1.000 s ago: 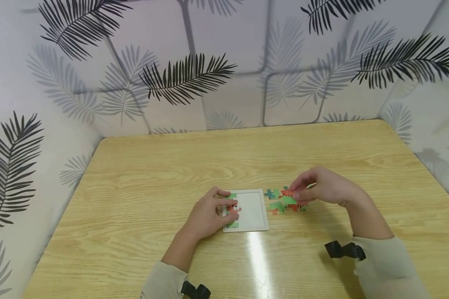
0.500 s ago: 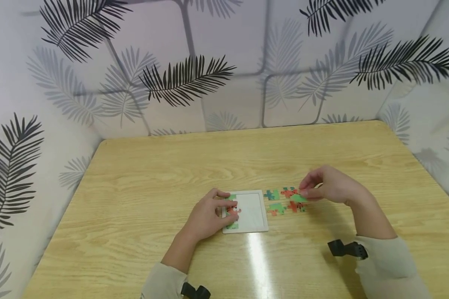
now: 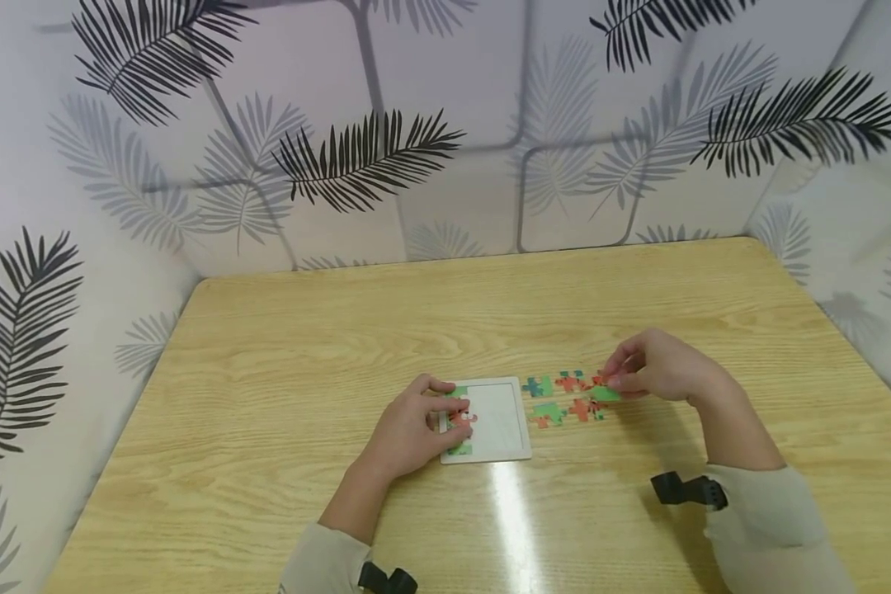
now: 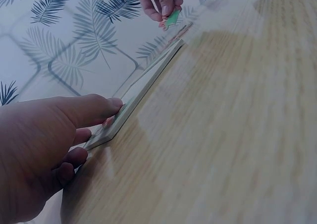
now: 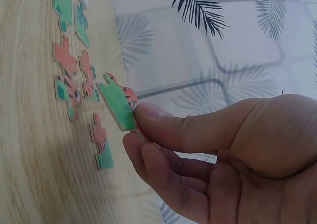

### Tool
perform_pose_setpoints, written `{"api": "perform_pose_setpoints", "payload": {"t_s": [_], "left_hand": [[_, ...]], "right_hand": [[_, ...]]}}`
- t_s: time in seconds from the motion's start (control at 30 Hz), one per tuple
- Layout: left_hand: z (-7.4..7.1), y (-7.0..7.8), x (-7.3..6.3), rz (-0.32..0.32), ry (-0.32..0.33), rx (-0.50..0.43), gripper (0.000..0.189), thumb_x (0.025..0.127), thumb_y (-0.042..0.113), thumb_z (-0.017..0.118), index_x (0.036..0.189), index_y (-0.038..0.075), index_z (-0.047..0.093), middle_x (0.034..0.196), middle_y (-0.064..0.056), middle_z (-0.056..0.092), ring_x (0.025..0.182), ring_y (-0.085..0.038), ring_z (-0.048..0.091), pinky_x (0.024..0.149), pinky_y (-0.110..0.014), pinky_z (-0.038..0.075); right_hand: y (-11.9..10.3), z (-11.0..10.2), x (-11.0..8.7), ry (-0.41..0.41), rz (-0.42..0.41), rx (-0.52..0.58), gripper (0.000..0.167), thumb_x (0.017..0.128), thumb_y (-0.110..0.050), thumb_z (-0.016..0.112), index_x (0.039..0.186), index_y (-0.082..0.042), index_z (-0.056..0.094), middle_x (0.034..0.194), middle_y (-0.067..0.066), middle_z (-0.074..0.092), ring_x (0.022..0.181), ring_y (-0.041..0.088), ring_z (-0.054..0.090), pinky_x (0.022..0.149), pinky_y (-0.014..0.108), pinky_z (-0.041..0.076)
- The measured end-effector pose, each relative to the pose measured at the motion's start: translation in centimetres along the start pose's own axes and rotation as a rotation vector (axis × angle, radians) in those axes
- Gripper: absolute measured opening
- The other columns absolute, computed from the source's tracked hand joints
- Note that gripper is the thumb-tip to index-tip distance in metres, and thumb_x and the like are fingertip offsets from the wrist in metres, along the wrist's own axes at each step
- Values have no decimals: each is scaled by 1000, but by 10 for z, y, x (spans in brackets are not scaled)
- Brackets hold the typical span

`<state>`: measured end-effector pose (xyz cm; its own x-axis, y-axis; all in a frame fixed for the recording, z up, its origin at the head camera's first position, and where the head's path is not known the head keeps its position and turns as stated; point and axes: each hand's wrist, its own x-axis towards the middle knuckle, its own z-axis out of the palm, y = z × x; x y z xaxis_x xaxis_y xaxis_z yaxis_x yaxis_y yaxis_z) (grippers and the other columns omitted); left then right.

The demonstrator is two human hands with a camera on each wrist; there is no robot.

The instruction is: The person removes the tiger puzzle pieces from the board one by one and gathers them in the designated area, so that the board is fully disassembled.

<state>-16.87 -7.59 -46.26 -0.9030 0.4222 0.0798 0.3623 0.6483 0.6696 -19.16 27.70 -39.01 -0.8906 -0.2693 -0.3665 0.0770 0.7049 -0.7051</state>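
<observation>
Shifted rightward, the right grip (image 3: 661, 367) pinches a puzzle piece (image 5: 117, 104).

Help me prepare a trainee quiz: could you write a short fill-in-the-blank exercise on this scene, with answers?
1. The right hand pinches a puzzle piece with some red and a large patch of ____.
2. In the head view, the left hand touches the ____ side of the white tray.
3. In that view, the loose pieces lie to the tray's ____.

Missing words: green; left; right.
</observation>
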Motion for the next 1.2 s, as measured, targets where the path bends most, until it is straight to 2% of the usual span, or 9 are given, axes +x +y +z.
{"api": "perform_pose_setpoints", "payload": {"t_s": [0.57,0.83,1.2], "left_hand": [[1,0,0,-3,-4,1,34,85,31,81,116,19,77,128,0,59,71,-4,49,65,-20,43],[0,0,-1,15,10,-16,32,85,28,81,115,17,77,127,-2,60,68,-3,49,64,-20,44],[2,-2,-1,0,19,-35,32,84,28,82,114,18,78,127,0,60,70,-3,49,65,-21,44]], "right_hand": [[18,-10,-6,-16,70,-44,16,90,-9,73,97,5,71,92,11,69,79,13,64,71,32,56],[18,-13,-5,-23,85,-41,15,89,-8,74,96,5,72,90,9,70,76,12,63,68,32,56],[15,-10,-5,-22,118,-92,11,88,-5,74,92,5,73,87,9,71,73,12,64,67,31,55]]}}
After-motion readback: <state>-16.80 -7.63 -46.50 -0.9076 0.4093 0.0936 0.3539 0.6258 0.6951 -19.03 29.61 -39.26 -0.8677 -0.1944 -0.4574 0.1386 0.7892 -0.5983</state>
